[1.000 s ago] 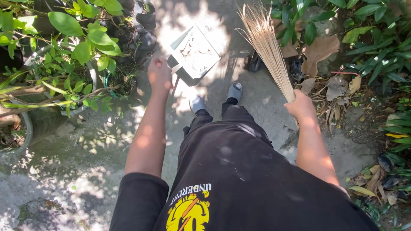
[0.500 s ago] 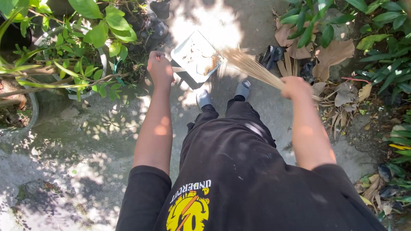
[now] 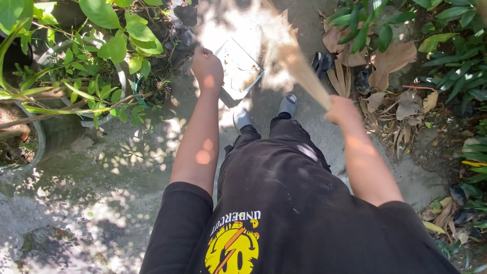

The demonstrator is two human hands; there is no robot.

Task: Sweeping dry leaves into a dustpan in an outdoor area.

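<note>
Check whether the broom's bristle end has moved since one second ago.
Yes. The broom bristles swung left from above the right hand toward the dustpan, beside the right shoe.

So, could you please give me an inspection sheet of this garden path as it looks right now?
Surface: concrete path, rough, dappled with sun and shade.
Job's things: metal dustpan with some debris in it; stick broom, bristles blurred, beside the dustpan.
Clutter: dry brown leaves along the right edge of the path.
Grippers: left hand closed on the dustpan's handle; right hand closed on the broom.
Cables: nothing seen.
Surroundings: potted plants on the left, green shrubs on the right; grey shoes below the dustpan.
</note>
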